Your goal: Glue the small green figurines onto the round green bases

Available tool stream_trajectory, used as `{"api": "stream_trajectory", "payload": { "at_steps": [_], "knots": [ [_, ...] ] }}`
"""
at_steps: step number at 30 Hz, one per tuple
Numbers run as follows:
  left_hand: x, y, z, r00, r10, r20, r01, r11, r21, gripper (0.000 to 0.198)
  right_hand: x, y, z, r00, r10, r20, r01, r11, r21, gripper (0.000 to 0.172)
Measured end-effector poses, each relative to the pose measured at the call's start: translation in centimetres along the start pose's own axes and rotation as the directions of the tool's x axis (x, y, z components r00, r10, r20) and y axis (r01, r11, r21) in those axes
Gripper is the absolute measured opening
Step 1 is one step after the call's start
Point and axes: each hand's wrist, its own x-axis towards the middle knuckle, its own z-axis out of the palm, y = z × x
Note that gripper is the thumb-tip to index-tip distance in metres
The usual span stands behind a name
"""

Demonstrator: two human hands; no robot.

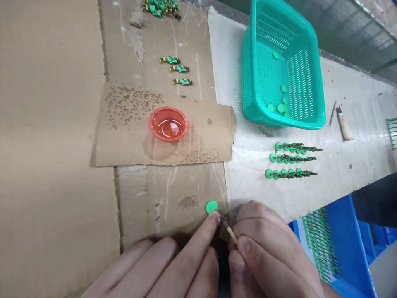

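Note:
A small round green disc (211, 206) with tiny holes lies on the brown cardboard near the front edge. My left hand (173, 265) holds it down, the index fingertip pressed on its near rim and the other fingers curled. Pinched in my right hand (266, 244) is a thin brush (230, 232) with a pale wooden handle, its dark tip close to the disc and that fingertip. Whether the tip touches the disc I cannot tell. Beyond the hands, a red bowl (168, 124) of clear liquid stands on a cardboard piece.
A green basket (321, 99) holds several discs. Three rows of small figures on green discs (291, 174) stand at right. Three loose figures (182, 82) lie beyond the bowl, with a figure pile (161, 7) farther back. A tube (345, 124) and a blue bin (350, 231) are at right.

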Motion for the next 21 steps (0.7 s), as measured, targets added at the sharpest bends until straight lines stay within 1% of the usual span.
{"api": "stream_trajectory", "payload": {
  "at_steps": [1,2,3,4,5,6,7,9,10,11,12,15,18,21],
  "knots": [
    [-0.4,0.2,0.4,0.999,-0.012,-0.034,0.011,1.000,-0.029,0.026,0.0,0.1,-0.1,1.000,0.001,0.005,-0.001,1.000,0.000,0.034],
    [-0.8,0.5,0.8,0.997,-0.052,-0.057,0.048,0.996,-0.073,0.027,0.0,0.2,-0.2,1.000,-0.020,0.016,0.020,1.000,-0.005,0.034],
    [-1.2,0.9,1.1,0.986,-0.156,-0.056,0.149,0.982,-0.120,0.029,0.0,0.3,-0.2,0.999,-0.039,0.025,0.040,0.999,-0.015,0.034],
    [-1.6,1.4,1.4,0.965,-0.259,-0.041,0.250,0.955,-0.160,0.031,0.0,0.4,-0.3,0.998,-0.057,0.034,0.058,0.998,-0.024,0.034],
    [-1.8,1.7,1.5,0.943,-0.330,-0.033,0.319,0.930,-0.185,0.032,0.0,0.5,-0.4,0.997,-0.066,0.046,0.067,0.997,-0.029,0.035],
    [-1.8,1.8,1.6,0.938,-0.344,-0.038,0.331,0.924,-0.192,0.032,-0.1,0.5,-0.4,0.997,-0.062,0.049,0.064,0.997,-0.039,0.035],
    [-1.7,1.7,1.6,0.954,-0.295,-0.049,0.282,0.943,-0.178,0.030,-0.1,0.5,-0.4,0.996,-0.060,0.064,0.063,0.997,-0.049,0.035],
    [-1.2,0.7,1.5,0.993,-0.099,-0.068,0.092,0.991,-0.100,0.025,-0.2,0.4,-0.5,0.997,-0.043,0.069,0.047,0.997,-0.066,0.035],
    [-0.8,0.1,1.3,0.997,-0.006,-0.071,0.002,0.998,-0.057,0.023,-0.2,0.3,-0.5,0.997,-0.037,0.071,0.042,0.997,-0.070,0.035],
    [-0.4,-0.5,1.2,0.996,0.053,-0.072,-0.055,0.998,-0.024,0.021,-0.2,0.3,-0.4,0.997,-0.036,0.069,0.041,0.997,-0.070,0.035],
    [0.0,-1.0,1.1,0.994,0.082,-0.073,-0.083,0.997,-0.007,0.019,-0.2,0.2,-0.4,0.998,-0.037,0.060,0.041,0.997,-0.068,0.035],
    [0.4,-1.4,0.9,0.995,0.067,-0.075,-0.067,0.998,0.002,0.022,0.1,0.2,-0.3,0.999,-0.031,0.037,0.033,0.998,-0.052,0.033],
    [0.2,-0.6,0.9,0.998,0.020,-0.064,-0.019,1.000,0.010,0.030,0.2,0.2,-0.2,0.998,-0.036,0.050,0.038,0.999,-0.039,0.033],
    [0.0,0.0,0.9,0.998,-0.001,-0.060,0.001,1.000,0.012,0.032,0.2,0.2,-0.1,0.999,-0.027,0.043,0.028,0.999,-0.031,0.032]
  ]
}}
